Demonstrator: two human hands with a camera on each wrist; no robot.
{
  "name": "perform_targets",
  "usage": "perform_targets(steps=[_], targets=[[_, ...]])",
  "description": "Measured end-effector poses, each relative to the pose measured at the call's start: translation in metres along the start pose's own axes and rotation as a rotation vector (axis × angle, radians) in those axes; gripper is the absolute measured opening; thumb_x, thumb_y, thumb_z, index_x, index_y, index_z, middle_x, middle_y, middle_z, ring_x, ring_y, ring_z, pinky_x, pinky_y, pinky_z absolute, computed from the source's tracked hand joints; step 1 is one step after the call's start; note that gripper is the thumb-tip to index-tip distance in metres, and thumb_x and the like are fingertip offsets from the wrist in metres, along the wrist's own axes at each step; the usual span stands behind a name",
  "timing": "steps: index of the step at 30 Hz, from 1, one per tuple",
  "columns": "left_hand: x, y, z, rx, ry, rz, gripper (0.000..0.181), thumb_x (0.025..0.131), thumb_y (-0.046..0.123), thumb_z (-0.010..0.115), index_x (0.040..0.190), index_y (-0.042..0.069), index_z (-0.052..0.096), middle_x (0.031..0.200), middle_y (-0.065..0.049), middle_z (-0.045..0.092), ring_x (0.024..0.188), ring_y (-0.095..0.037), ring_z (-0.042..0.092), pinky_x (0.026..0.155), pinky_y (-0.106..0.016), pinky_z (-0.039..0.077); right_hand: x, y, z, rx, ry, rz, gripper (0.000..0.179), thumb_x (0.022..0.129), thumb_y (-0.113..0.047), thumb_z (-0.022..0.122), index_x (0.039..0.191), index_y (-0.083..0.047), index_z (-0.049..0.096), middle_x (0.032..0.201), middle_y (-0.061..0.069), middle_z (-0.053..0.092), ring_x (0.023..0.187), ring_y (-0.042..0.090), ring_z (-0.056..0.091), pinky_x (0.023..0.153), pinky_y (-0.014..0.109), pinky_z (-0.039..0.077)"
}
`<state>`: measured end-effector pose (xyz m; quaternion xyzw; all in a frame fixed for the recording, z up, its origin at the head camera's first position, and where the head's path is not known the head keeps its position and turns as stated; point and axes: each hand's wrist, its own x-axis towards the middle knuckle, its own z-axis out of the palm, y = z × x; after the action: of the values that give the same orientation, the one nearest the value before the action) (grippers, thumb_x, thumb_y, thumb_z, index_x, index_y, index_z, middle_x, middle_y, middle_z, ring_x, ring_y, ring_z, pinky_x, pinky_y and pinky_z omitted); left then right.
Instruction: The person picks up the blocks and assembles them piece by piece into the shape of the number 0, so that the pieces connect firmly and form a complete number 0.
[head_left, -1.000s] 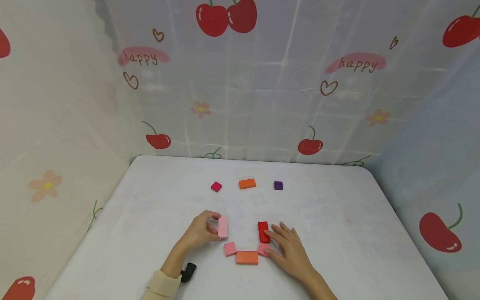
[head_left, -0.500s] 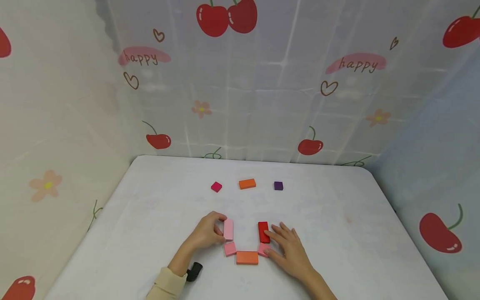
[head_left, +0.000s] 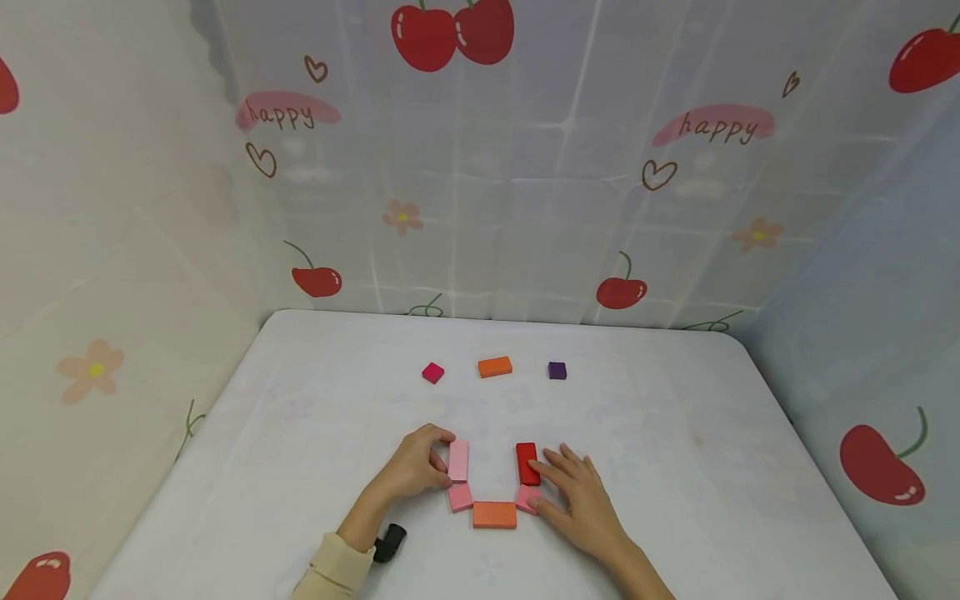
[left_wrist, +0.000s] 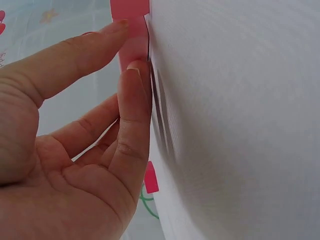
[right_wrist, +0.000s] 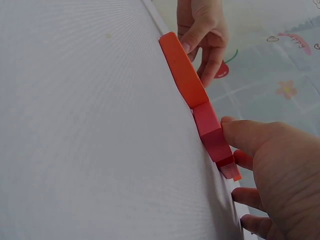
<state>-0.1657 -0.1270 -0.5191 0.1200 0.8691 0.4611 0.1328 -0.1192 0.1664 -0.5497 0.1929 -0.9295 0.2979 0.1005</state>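
In the head view my left hand [head_left: 415, 462] holds a long pink block [head_left: 458, 461], thumb near its close end and a fingertip at its far end. Close below that block lies a small pink block [head_left: 461, 497], followed by an orange block [head_left: 494, 515]. These form the left side and bottom of a U shape. My right hand [head_left: 579, 502] rests at the U's right side, fingers spread. Its index fingertip touches a red block [head_left: 527, 463], and the thumb touches another small pink block [head_left: 527, 498]. The left wrist view shows thumb and finger against the long pink block [left_wrist: 134, 42].
Farther back on the white table [head_left: 660, 417] lie a magenta block [head_left: 432, 373], a second orange block [head_left: 495, 367] and a purple block [head_left: 557, 371], spaced in a row. A curtain printed with cherries [head_left: 510, 192] hangs behind the table's back edge.
My left hand has moved right with the long pink block, bringing it above the small pink block on the left. The right hand has stayed in place.
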Motion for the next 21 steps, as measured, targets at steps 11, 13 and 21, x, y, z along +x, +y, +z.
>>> perform_targets(steps=[11, 13, 21], targets=[[0.0016, -0.0005, 0.0012, -0.011, 0.003, -0.018, 0.056, 0.072, -0.005, 0.080, 0.124, -0.002, 0.058, 0.094, -0.007, 0.058, 0.070, -0.013, 0.056, 0.059, -0.023, 0.048, 0.0001, 0.0017, 0.0010, -0.006, 0.027, -0.027, 0.050, 0.078, -0.036, 0.077, 0.125, -0.021, 0.067, 0.133, 0.010, 0.062, 0.132, 0.042, 0.047, 0.104, 0.071, 0.028], [0.0014, -0.0010, 0.0013, -0.013, 0.002, -0.020, 0.056, 0.072, -0.005, 0.079, 0.124, -0.002, 0.058, 0.094, -0.007, 0.058, 0.070, -0.013, 0.056, 0.059, -0.022, 0.048, -0.0003, 0.0021, 0.0014, -0.010, 0.033, -0.036, 0.050, 0.079, -0.036, 0.077, 0.125, -0.021, 0.067, 0.133, 0.010, 0.062, 0.131, 0.042, 0.048, 0.103, 0.071, 0.029], [0.0000, -0.0006, 0.0018, -0.016, 0.005, 0.001, 0.056, 0.070, -0.008, 0.079, 0.123, -0.004, 0.059, 0.096, -0.009, 0.059, 0.072, -0.014, 0.056, 0.060, -0.023, 0.047, -0.0009, 0.0002, -0.0001, 0.006, 0.028, -0.027, 0.049, 0.080, -0.035, 0.076, 0.126, -0.020, 0.067, 0.133, 0.010, 0.061, 0.132, 0.042, 0.047, 0.104, 0.071, 0.029]])
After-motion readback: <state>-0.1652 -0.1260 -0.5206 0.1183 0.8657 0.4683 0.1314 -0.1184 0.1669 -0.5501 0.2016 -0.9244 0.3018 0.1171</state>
